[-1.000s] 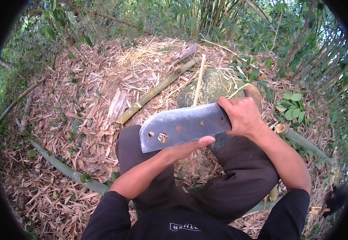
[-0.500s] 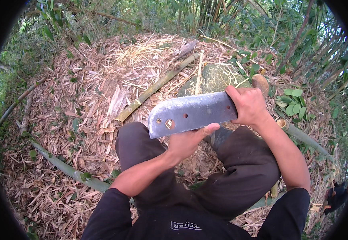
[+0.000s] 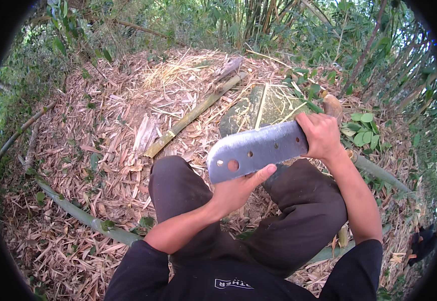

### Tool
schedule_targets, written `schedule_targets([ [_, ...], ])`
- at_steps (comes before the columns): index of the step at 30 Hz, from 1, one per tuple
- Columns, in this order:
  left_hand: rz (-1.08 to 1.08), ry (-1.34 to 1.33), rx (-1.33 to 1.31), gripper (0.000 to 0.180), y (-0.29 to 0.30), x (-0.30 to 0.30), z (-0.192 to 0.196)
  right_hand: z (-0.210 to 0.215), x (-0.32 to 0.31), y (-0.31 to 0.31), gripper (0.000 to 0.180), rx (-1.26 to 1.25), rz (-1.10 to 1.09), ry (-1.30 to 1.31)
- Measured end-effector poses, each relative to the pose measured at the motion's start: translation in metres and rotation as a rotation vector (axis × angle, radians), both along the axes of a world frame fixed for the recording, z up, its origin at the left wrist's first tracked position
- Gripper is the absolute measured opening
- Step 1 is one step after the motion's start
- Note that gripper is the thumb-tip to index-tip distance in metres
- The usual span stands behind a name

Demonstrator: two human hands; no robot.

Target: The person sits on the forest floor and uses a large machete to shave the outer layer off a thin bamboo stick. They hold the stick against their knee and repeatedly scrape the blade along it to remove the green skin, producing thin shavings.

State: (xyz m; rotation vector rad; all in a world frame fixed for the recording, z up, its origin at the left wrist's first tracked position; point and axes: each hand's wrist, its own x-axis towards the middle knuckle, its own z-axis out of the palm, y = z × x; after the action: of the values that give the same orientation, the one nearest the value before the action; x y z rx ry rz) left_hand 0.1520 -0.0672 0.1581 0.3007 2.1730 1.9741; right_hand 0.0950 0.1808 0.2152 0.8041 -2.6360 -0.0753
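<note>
At the far left a thin curved stem (image 3: 20, 131) lies on the bamboo litter (image 3: 108, 165), with a thicker green pole (image 3: 85, 216) nearer; right of them a yellow-green bamboo length (image 3: 193, 115) slants away. The left hand (image 3: 236, 191) is under the near edge of the cleaver (image 3: 262, 155), thumb lying along that edge, probably to support the blade's weight; its fingers are hidden behind the metal, so I cannot tell how firmly they close. The cleaver sits above the dark trouser legs (image 3: 180, 183), broad face up, seemingly so that the whole flat shows. Beyond it a mossy stone (image 3: 236, 115) carries a pale bamboo strip (image 3: 261, 106). The right hand (image 3: 321, 136) is clenched round the wooden handle (image 3: 332, 106), whose butt pokes out past the fist, apparently for control. Farther right come a hollow-ended pole (image 3: 381, 173) and a leafy sprig (image 3: 365, 133). Counted: one cleaver with five holes, one stone, one curved stem, three thicker bamboo pieces readily seen, and two hands; the litter is uncountable.
</note>
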Motion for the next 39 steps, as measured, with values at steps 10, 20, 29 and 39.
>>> schedule_targets([
  [10, 0.322, 0.037, 0.308, 0.027, -0.128, 0.016, -0.004, -0.007, -0.007, 0.097, 0.025, -0.877, -0.887, -0.087],
  [20, 0.282, -0.06, 0.259, 0.037, -0.141, -0.013, -0.061, 0.001, 0.038, 0.011, 0.039, -1.527, -0.547, -0.796],
  [29, 0.169, -0.132, 0.27, 0.043, -0.116, -0.017, -0.079, -0.125, 0.093, -0.004, 0.035, -0.725, -0.719, -0.52],
  [39, 0.192, -0.065, 0.248, 0.038, -0.091, -0.021, -0.08, -0.107, -0.006, -0.103, 0.025, -0.626, -0.172, -0.104],
])
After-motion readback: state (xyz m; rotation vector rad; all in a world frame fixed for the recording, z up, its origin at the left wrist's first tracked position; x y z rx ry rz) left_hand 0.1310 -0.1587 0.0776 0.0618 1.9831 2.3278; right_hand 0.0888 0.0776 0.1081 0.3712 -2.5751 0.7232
